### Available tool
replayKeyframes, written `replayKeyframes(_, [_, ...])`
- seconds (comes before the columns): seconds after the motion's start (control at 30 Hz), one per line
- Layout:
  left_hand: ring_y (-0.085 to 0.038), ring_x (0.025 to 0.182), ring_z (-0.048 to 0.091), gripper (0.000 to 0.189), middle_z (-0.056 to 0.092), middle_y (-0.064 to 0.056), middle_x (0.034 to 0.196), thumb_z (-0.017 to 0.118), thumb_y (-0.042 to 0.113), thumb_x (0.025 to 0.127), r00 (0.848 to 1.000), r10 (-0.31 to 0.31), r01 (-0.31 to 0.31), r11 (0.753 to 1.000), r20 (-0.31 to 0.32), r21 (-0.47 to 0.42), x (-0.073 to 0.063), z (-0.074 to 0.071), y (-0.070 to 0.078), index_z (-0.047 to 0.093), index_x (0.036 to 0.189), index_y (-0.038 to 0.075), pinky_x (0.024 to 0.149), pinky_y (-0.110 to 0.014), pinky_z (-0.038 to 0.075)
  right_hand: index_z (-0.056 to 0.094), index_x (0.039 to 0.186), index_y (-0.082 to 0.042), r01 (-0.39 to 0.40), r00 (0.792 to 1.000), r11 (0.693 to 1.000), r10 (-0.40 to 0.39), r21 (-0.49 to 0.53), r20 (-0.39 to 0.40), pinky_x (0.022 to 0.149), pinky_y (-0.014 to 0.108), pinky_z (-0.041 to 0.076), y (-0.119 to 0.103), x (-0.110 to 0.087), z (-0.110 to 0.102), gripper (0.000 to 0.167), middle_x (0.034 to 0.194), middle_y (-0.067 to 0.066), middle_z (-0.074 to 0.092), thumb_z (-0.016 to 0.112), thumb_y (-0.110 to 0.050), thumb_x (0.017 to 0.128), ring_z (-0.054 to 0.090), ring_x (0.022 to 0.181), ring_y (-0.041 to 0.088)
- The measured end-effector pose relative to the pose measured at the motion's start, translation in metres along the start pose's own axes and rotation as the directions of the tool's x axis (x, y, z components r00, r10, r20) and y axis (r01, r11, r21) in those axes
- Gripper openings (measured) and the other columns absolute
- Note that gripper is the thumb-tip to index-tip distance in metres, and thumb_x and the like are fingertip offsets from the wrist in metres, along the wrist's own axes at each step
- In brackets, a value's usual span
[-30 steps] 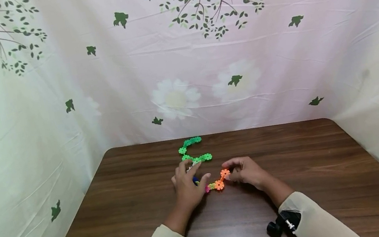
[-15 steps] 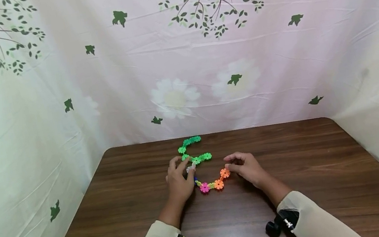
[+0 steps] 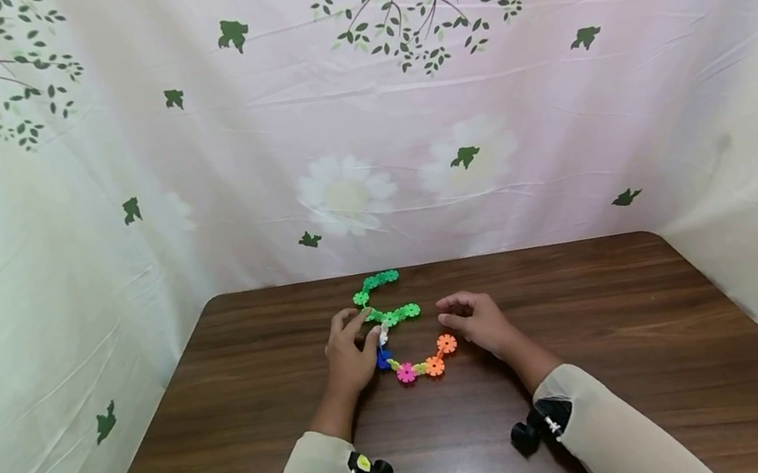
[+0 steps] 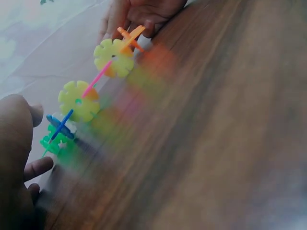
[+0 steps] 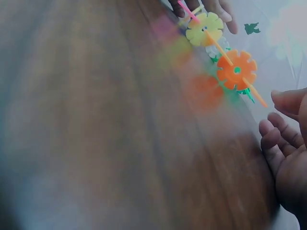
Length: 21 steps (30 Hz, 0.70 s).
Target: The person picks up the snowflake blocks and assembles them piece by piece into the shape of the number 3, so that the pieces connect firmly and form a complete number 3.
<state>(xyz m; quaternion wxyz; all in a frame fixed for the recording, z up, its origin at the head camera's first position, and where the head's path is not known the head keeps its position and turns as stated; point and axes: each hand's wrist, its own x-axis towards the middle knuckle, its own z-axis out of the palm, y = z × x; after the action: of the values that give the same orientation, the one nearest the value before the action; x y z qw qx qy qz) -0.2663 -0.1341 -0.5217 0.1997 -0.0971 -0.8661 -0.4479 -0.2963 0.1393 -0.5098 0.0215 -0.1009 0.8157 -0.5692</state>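
Note:
A chain of linked flower-shaped plastic discs lies in a curving line at the table's middle. Its far stretch is green discs point(image 3: 390, 318), followed by a white disc point(image 3: 384, 335) and a blue disc point(image 3: 383, 359). The near end bends through a pink disc point(image 3: 406, 373) and yellow pieces to an orange disc point(image 3: 447, 344). My left hand point(image 3: 350, 357) is beside the white and green discs, thumb and fingers apart; whether a fingertip touches the chain I cannot tell. Just beyond the orange end, my right hand point(image 3: 480, 326) hovers with loosely bent fingers around nothing.
The brown wooden table point(image 3: 231, 432) reflects the discs in the wrist views. A pale printed curtain point(image 3: 232, 178) hangs behind it and along both sides. Black wrist cameras point(image 3: 525, 439) sit on both sleeves.
My left hand has drawn back leftward from the near part of the chain, uncovering the pink, blue and white discs. My right hand has let go of the orange end and moved slightly away.

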Motion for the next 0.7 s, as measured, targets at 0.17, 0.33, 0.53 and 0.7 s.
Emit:
replayKeyframes(0.17, [-0.031,0.095,0.07,0.044,0.058,-0.025,0.15,0.074,0.017,0.106,0.999,-0.028,0.028,0.999,0.019,-0.022,0.005,-0.003,-0.005,0.068,0.147,0.004,0.093,-0.055,0.056,0.075,0.135,-0.006,0.016,0.999,1.0,-0.016,-0.007,0.031,0.053,0.028,0.048,0.003,0.011,0.002,0.032,0.104,0.016,0.078,0.075,-0.019,0.105,0.062,0.076,0.016])
replayKeyframes(0.33, [-0.024,0.094,0.063,0.044,0.059,-0.024,0.152,0.072,0.017,0.107,0.996,-0.065,0.067,0.997,0.058,-0.035,0.01,-0.01,-0.011,0.067,0.15,0.006,0.084,-0.04,0.054,0.074,0.138,-0.008,0.044,0.996,0.998,-0.041,-0.037,0.078,0.052,0.027,0.046,0.002,0.022,0.004,0.035,0.098,0.015,0.078,0.075,-0.022,0.106,0.067,0.077,0.014])
replayKeyframes(0.53, [-0.026,0.101,0.068,0.052,0.047,-0.023,0.167,0.073,0.021,0.107,0.978,-0.095,0.103,0.994,0.187,-0.035,0.013,-0.023,-0.018,0.061,0.156,0.01,0.093,-0.05,0.057,0.074,0.141,-0.009,0.057,0.993,0.997,-0.051,-0.059,0.111,0.05,0.029,0.046,0.002,0.031,0.007,0.037,0.113,0.016,0.079,0.074,-0.023,0.106,0.07,0.075,0.012])
replayKeyframes(0.7, [-0.023,0.103,0.071,0.056,0.041,-0.022,0.173,0.074,0.021,0.106,0.954,-0.093,0.103,0.995,0.283,-0.017,0.016,-0.028,-0.022,0.058,0.159,0.013,0.102,-0.056,0.056,0.075,0.141,-0.013,0.016,0.992,0.998,-0.009,-0.059,0.124,0.049,0.028,0.046,-0.002,0.034,0.008,0.038,0.132,0.016,0.076,0.077,-0.021,0.104,0.069,0.074,0.014])
